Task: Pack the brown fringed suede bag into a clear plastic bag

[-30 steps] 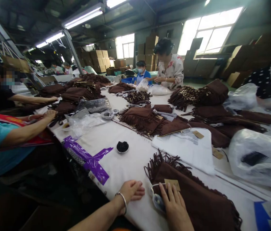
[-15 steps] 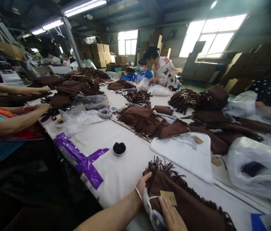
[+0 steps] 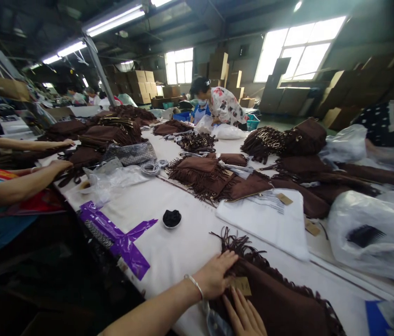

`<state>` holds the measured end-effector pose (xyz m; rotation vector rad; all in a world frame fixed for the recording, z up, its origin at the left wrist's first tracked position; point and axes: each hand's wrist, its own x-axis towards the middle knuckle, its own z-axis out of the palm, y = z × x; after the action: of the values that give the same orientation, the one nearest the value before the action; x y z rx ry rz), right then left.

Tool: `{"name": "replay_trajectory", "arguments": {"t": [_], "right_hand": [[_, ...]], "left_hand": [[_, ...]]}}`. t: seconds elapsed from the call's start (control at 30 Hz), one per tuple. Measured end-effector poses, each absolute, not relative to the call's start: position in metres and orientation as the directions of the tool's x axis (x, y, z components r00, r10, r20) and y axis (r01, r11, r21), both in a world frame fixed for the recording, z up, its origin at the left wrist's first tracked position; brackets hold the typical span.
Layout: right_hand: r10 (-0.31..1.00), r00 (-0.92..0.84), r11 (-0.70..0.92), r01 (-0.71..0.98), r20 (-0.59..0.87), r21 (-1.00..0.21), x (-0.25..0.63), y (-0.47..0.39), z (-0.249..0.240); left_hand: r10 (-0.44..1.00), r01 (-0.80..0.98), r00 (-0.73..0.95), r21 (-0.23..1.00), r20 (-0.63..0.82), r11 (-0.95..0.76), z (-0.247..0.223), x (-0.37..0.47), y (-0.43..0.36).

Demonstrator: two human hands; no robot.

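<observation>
A dark brown fringed bag (image 3: 284, 294) lies flat on the white table in front of me. My left hand (image 3: 216, 275), with a silver bangle at its wrist, rests on the bag's near left corner, fingers stretched out beside the fringe. Flat on the bag's lower left part, my right hand (image 3: 245, 313) has its fingers extended and slightly apart. A tan paper tag (image 3: 241, 285) lies on the bag between the hands, partly covered by them. Below my left wrist a clear plastic-wrapped piece (image 3: 217, 323) shows at the bag's edge.
A small dish with black contents (image 3: 172, 218) and purple tape (image 3: 130, 247) are on the table (image 3: 183, 247). White packaging sheets (image 3: 265, 224), brown fringed bags (image 3: 197, 172) and a filled plastic bag (image 3: 375, 238) lie beyond. Co-workers (image 3: 18, 191) stand at left and across.
My left hand has moved from the bag's left edge onto its top, near the tag. My right hand has shifted slightly left and down. The view has turned slightly.
</observation>
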<state>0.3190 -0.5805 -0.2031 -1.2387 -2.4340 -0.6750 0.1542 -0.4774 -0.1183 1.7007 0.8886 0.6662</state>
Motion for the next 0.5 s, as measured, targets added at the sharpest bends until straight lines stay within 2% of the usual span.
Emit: {"name": "replay_trajectory", "arguments": {"t": [0.07,0.13,0.2,0.27,0.37,0.43,0.5], "right_hand": [[0.58,-0.667,0.566,0.743,0.467,0.357,0.333,-0.581,-0.188],[0.542,-0.707,0.586,0.705,0.454,0.398,0.352,-0.587,-0.169],[0.608,-0.658,0.553,0.753,0.445,0.357,0.375,-0.597,-0.153],[0.736,-0.528,0.456,0.849,0.423,0.266,0.4,-0.61,-0.147],[0.901,-0.191,0.183,0.981,0.389,0.058,0.438,-0.628,-0.156],[0.908,0.058,-0.016,0.994,0.415,-0.105,0.458,-0.639,-0.167],[0.871,0.224,-0.12,0.96,0.436,-0.254,0.468,-0.652,-0.172]], "left_hand": [[0.767,0.445,0.641,0.804,0.021,-0.394,-0.116,0.163,-0.485],[0.754,0.543,0.656,0.699,-0.007,-0.466,-0.116,0.169,-0.491],[0.731,0.573,0.681,0.657,-0.048,-0.49,-0.116,0.173,-0.494],[0.703,0.571,0.709,0.634,-0.06,-0.522,-0.117,0.176,-0.493],[0.684,0.565,0.729,0.594,-0.033,-0.573,-0.118,0.182,-0.493],[0.665,0.559,0.747,0.557,-0.016,-0.615,-0.115,0.189,-0.498],[0.602,0.518,0.798,0.521,-0.01,-0.678,-0.11,0.199,-0.51]]}}
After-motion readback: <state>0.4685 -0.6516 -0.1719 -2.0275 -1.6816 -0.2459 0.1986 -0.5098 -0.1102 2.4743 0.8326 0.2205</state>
